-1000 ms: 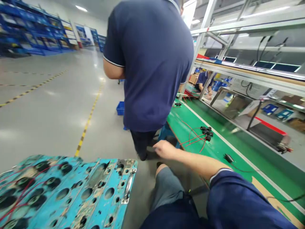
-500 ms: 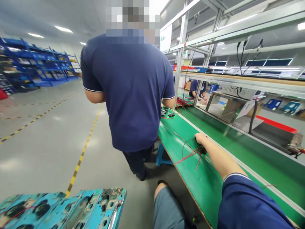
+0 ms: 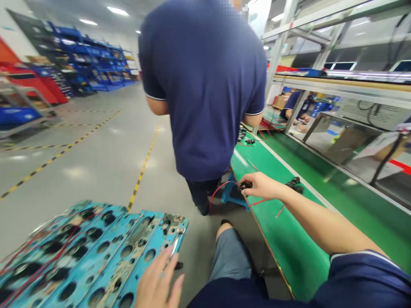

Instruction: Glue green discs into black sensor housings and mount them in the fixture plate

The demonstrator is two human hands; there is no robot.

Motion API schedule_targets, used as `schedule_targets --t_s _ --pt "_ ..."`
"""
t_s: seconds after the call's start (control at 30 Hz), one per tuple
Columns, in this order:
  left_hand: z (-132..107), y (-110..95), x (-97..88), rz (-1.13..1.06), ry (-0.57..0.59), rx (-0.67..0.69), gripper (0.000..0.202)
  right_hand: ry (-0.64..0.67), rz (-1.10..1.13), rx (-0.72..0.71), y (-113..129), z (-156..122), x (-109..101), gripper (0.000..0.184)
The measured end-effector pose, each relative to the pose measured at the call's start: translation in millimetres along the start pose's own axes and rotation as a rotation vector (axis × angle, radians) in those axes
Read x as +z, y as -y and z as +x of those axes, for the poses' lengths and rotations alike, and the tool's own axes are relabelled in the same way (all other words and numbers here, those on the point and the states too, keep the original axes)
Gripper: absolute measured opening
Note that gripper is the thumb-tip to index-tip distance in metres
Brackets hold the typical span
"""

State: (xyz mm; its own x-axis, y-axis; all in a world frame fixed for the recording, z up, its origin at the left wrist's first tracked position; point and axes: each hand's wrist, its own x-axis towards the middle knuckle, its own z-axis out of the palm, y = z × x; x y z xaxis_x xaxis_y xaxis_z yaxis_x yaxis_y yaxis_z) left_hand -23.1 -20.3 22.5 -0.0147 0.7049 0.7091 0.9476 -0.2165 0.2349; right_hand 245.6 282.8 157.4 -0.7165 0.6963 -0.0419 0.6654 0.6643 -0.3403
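Note:
My right hand point(image 3: 261, 186) is over the left edge of the green-topped bench point(image 3: 282, 246), fingers closed around a small black part point(image 3: 245, 185). A red wire point(image 3: 220, 188) curves from the part out past the bench edge. Behind that wrist, more small black parts point(image 3: 293, 184) lie on the bench, with red wire ends nearby. My left hand point(image 3: 159, 282) is open, somewhat blurred, fingers spread at the near right corner of a turquoise plate point(image 3: 139, 248) with rows of round holes. Several black parts and red wires point(image 3: 69, 244) lie across the plate's left side.
A person in a dark blue shirt point(image 3: 205, 94) stands just ahead, back turned, beside the bench. A blue stool point(image 3: 233, 194) stands under the bench edge. Another person point(image 3: 293, 107) sits beyond the metal frame. Blue shelving point(image 3: 93, 60) and a trolley point(image 3: 21, 117) are at left.
My right hand has lifted a black part with its red wire from the bench and moved left. My left hand has come into view over the plate. The view has turned left and down.

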Motion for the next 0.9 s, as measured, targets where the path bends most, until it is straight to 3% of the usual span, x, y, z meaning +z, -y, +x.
schedule_targets --t_s 0.07,0.17,0.23,0.33,0.47,0.63,0.77,0.9 --pt "11 -19 0.8 0.039 -0.002 0.109 0.071 0.043 0.077 -0.184 46 0 14 0.026" --pt "26 -28 -6.7 0.147 -0.042 0.134 0.066 0.104 0.158 -0.409 108 3 40 0.029" --pt "24 -22 -17.1 0.225 -0.045 0.077 0.058 0.147 0.173 -0.506 144 6 62 0.033" --pt "3 -4 -35.8 0.310 -0.051 -0.064 0.048 0.176 0.217 -0.677 191 13 97 0.035" --pt "-35 19 -59.7 0.352 -0.138 -0.297 0.046 0.095 0.337 -0.850 242 30 151 0.029" --pt "-75 58 -88.7 0.371 -0.175 -0.557 0.046 0.034 0.522 -0.886 312 62 229 0.028" --pt "-113 105 -109.0 0.427 -0.109 -0.808 0.038 0.085 0.578 -0.801 372 92 294 0.028" --pt "-151 150 -125.5 0.493 -0.024 -0.929 0.034 0.094 0.535 -0.692 417 127 348 0.027"
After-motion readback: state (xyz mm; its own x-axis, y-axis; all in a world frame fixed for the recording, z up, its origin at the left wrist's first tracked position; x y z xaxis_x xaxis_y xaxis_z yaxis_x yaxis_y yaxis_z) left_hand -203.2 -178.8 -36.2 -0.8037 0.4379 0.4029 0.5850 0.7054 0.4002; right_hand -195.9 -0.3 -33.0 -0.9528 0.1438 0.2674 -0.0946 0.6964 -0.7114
